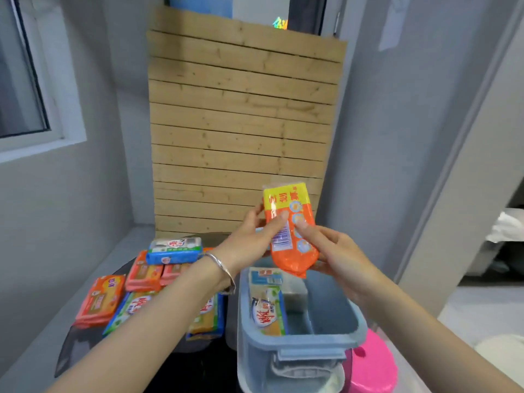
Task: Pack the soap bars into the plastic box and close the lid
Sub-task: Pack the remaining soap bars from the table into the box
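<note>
Both hands (297,251) gripping orange soap pack (292,231), above box (300,340), probably unlidded

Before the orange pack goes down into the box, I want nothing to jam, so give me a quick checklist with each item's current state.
1. Orange soap pack held securely: ok, left hand and right hand both grip it.
2. Pack positioned over the blue plastic box: ok, its lower end hangs above the far rim.
3. Free space in the box: ok, the right part is bare; a blue-and-green soap pack lies at the left.
4. Pack orientation suits the gap: not ok, it stands upright and needs turning.
5. Lid off and out of the way: cannot tell, no lid is clearly identifiable.
6. Remaining soap packs within reach: ok, left of the box.
</note>
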The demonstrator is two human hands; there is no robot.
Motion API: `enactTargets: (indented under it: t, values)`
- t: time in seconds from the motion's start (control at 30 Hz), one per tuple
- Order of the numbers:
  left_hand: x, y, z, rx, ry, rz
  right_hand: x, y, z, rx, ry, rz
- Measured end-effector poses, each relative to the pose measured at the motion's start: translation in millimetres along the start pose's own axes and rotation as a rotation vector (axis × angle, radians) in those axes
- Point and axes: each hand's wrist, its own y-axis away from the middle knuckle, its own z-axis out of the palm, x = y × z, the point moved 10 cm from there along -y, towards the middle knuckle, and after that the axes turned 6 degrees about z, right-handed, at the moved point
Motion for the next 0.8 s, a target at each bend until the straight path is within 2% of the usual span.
enactTargets:
  t: [0.13,0.27,0.37,0.47,0.6,0.7,0.8]
  values:
    - [-0.5,-15.4,18.0,-0.026,0.039,-0.029,-12.6,-2.6,-22.4,0.095,0.09,-0.121]
    - [-33.0,-23.1,10.6,0.016,0.055,-0.138,2.4,-10.0,-27.9,0.009,0.106,-0.081]
    - [-55.4,-22.6,21.9,-0.028,0.228,-0.259,23.5,-24.1,-32.2,-0.076,0.042,0.029]
    - [-57.8,-24.4,31.9,-0.075,0.304,-0.273,38.6,-27.8,-22.5,-0.171,-0.087,0.184]
    - [-59.0,-33.7,26.5,-0.127,0.077,-0.261,49.9,-36.8,-30.1,-0.155,-0.055,0.21]
    - [-67.7,-40.1,21.5,-0.153,-0.039,-0.258,56.1,-40.3,-40.0,-0.115,0.088,0.195]
    - [-88.3,-33.9,30.5,-0.253,-0.175,-0.33,44.9,-48.3,-70.4,0.13,0.205,0.025]
